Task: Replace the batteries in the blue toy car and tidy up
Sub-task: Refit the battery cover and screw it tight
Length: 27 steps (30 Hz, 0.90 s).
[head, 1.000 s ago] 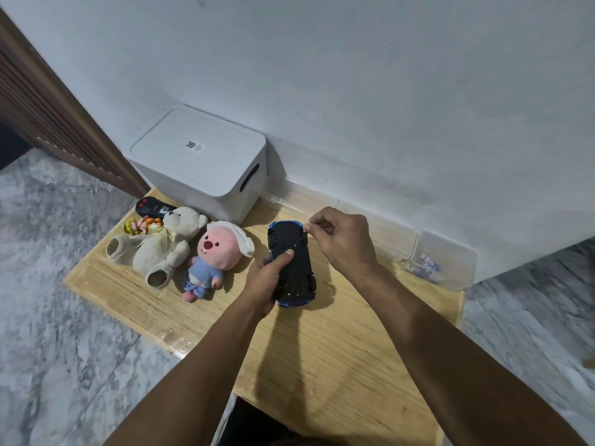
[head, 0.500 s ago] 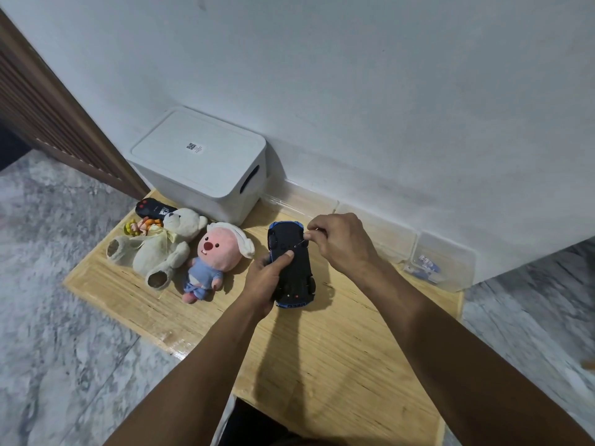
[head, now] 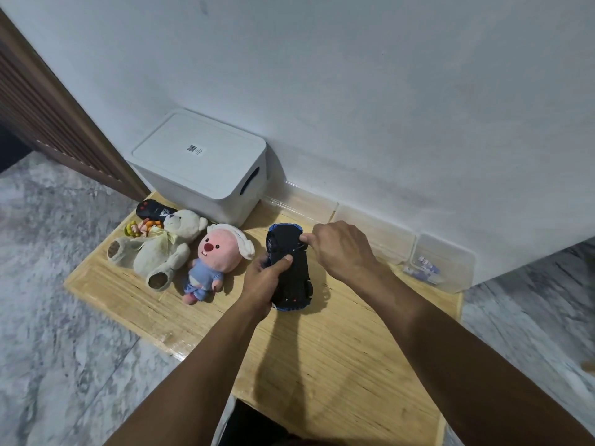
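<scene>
The blue toy car [head: 291,272] lies upside down on the wooden board [head: 338,349], its black underside facing up. My left hand [head: 264,281] grips the car's left side, thumb pressed on the underside. My right hand [head: 341,249] is at the car's far right edge, fingers pinched on what looks like a thin small screwdriver whose tip touches the underside. The tool is mostly hidden by the fingers.
A white lidded storage box [head: 206,169] stands at the back left against the wall. A cream teddy bear [head: 164,249], a pink plush [head: 215,252], a small figure [head: 141,228] and a black remote [head: 153,210] lie left of the car. Clear plastic bins [head: 373,236] line the wall; the rightmost [head: 450,275] holds small blue-white items [head: 425,267].
My right hand has shifted slightly toward me along the car's right edge, fingers still pinched at the underside. My left hand and the car have stayed put.
</scene>
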Tool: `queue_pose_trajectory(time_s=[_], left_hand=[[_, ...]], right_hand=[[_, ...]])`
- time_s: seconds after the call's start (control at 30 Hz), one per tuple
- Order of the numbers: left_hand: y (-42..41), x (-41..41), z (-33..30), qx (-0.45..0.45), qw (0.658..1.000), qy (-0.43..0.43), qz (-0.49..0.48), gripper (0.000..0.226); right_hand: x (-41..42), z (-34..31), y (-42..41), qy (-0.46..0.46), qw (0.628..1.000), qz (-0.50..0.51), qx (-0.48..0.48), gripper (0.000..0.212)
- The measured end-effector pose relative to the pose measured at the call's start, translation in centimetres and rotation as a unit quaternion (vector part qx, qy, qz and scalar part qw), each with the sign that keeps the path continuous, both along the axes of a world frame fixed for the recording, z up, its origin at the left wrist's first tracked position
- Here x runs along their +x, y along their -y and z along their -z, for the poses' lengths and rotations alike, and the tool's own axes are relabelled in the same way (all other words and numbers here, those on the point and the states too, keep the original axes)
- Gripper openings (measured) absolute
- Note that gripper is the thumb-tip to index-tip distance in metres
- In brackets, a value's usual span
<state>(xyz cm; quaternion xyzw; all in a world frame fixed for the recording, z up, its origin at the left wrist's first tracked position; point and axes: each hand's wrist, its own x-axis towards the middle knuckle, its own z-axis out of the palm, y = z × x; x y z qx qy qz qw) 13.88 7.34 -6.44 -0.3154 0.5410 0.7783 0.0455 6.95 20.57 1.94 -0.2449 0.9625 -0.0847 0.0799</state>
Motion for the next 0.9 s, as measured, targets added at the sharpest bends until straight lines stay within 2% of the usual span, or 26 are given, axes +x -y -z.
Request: queue_pose_trajectory(time_s=[0.13, 0.27, 0.3, 0.4, 0.47, 0.57, 0.73, 0.83, 0.9], left_hand=[[0.1, 0.0, 0.2, -0.019, 1.0, 0.004, 0.002, 0.026], [0.2, 0.0, 0.4, -0.027, 1.0, 0.003, 0.006, 0.029], [0.2, 0.1, 0.4, -0.03, 1.0, 0.001, 0.007, 0.029], [0.1, 0.2, 0.4, -0.034, 0.999, -0.007, 0.011, 0.028], [0.0, 0.2, 0.4, -0.035, 0.999, -0.007, 0.007, 0.027], [-0.1, 0.4, 0.3, -0.034, 0.999, -0.004, 0.004, 0.027], [-0.1, 0.3, 0.2, -0.039, 0.999, -0.001, 0.002, 0.026], [-0.1, 0.2, 0.0, -0.038, 0.999, -0.008, -0.003, 0.025], [-0.2, 0.3, 0.0, -0.042, 0.999, -0.01, -0.001, 0.026]], right_hand=[[0.2, 0.2, -0.2, 0.03, 0.996, -0.02, -0.078, 0.017], [0.9, -0.3, -0.3, 0.046, 0.995, -0.007, -0.092, 0.01], [0.9, -0.3, -0.3, 0.031, 0.997, 0.002, -0.077, 0.014], [0.6, -0.5, -0.1, -0.018, 0.999, 0.021, 0.028, 0.048], [0.5, -0.6, -0.1, -0.016, 0.998, 0.029, 0.058, 0.055], [0.5, -0.1, -0.2, 0.005, 0.999, 0.034, 0.024, 0.047], [1.0, 0.1, -0.4, 0.018, 0.999, 0.021, -0.044, 0.01], [1.2, 0.1, -0.6, 0.019, 0.999, 0.022, -0.043, 0.009], [1.2, 0.0, -0.7, 0.013, 0.999, 0.029, -0.024, 0.026]])
